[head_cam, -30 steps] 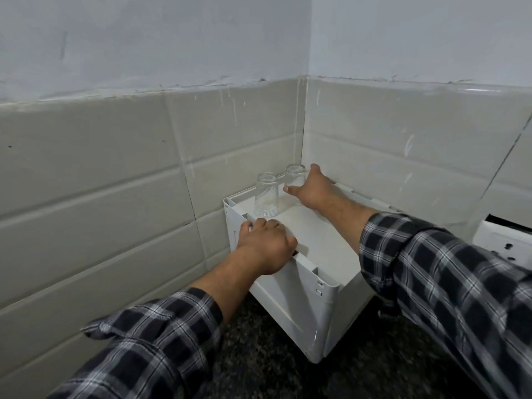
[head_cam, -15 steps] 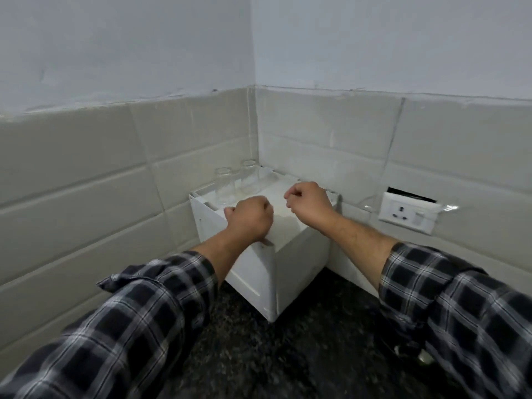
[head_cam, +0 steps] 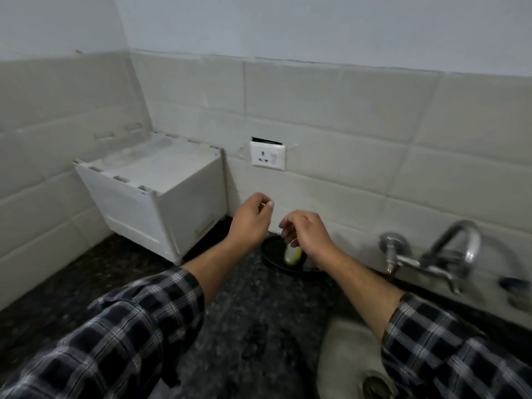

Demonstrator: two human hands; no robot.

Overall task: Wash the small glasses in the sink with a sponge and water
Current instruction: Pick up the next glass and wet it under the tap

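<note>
Both hands empty above the counter (head_cam: pixel 244 306); small glasses (head_cam: pixel 132 127) on the white box (head_cam: pixel 161 203).

The left hand (head_cam: pixel 250 223) hangs over the counter with fingers loosely curled and the thumb tip beside the forefinger, gripping nothing. The right hand (head_cam: pixel 306 233) is just beside it, its fingers drooping in a loose curl above a black dish (head_cam: pixel 272 253), also gripping nothing. A yellow-green item (head_cam: pixel 293 254) lies in that dish; blur prevents identification. The small glasses appear only as 2 faint, smeared outlines at the rear edge of the box top, against the tiled wall, well apart from both hands. A wall socket (head_cam: pixel 267 155) sits right of the box. The tap (head_cam: pixel 449 254) is at the right, and the sink (head_cam: pixel 345 355) lies below the right forearm.
</note>
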